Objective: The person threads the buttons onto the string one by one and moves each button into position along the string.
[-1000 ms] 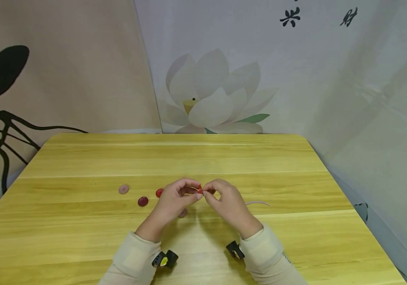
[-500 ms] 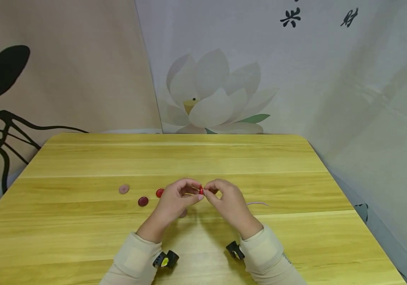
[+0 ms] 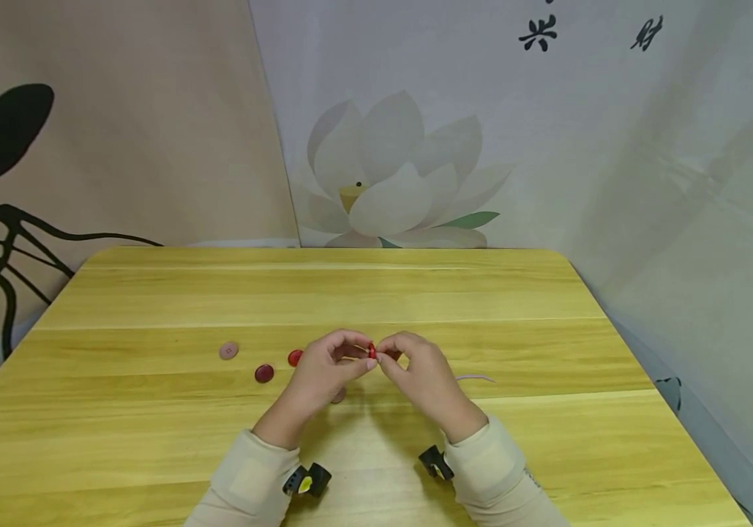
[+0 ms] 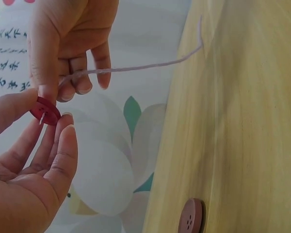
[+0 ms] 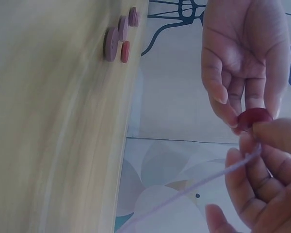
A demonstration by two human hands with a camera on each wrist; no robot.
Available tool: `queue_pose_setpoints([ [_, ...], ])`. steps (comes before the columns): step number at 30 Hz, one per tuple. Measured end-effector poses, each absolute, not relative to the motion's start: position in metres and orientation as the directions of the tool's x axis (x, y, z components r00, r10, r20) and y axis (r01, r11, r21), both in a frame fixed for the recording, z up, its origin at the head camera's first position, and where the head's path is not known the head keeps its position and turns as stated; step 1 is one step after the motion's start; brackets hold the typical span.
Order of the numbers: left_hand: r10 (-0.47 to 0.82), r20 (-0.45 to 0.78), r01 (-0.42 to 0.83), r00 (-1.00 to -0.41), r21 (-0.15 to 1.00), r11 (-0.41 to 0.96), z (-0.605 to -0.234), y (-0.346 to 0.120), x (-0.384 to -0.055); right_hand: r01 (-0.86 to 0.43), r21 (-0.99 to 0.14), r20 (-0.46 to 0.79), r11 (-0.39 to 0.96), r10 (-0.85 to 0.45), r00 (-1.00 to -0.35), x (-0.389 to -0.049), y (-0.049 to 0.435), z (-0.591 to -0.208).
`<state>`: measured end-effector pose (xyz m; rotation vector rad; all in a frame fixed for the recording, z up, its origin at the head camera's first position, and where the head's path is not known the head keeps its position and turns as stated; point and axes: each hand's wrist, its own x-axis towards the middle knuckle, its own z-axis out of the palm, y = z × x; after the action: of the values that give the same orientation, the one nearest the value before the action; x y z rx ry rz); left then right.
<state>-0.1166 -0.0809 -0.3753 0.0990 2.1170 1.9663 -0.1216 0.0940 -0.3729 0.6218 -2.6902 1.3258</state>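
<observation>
My left hand pinches a round red button by its rim between thumb and fingertips, above the table. Right up against it, my right hand pinches a thin pale lilac string at the button's far face. A short light end of the string pokes out of the near face in the left wrist view. The string's tail runs back past the right hand towards the tabletop. The right fingertips hide part of the button in the right wrist view.
On the wooden table, left of the hands, lie a pinkish button, a dark red button and a red button. Another pinkish button is partly covered by the left hand. A printed cloth hangs behind.
Both hands and the red button have shifted very slightly to the right since a second ago. The string's tail end has crept a little to the left.
</observation>
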Motion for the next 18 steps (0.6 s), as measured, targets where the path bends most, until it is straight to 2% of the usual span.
queue_pose_setpoints([
  [5,0.209,-0.134,-0.123,-0.969,0.990,0.068,-0.3762,-0.0813,-0.1171,-0.421,-0.722,0.263,0.549,-0.344,-0.901,-0.1208,0.0950,-0.3718],
  [18,0.199,-0.139,-0.136,-0.970,0.990,0.030,-0.3772,-0.0825,-0.1163,-0.374,-0.726,0.249,0.578,-0.286,-0.925,-0.1220,0.0937,-0.3731],
])
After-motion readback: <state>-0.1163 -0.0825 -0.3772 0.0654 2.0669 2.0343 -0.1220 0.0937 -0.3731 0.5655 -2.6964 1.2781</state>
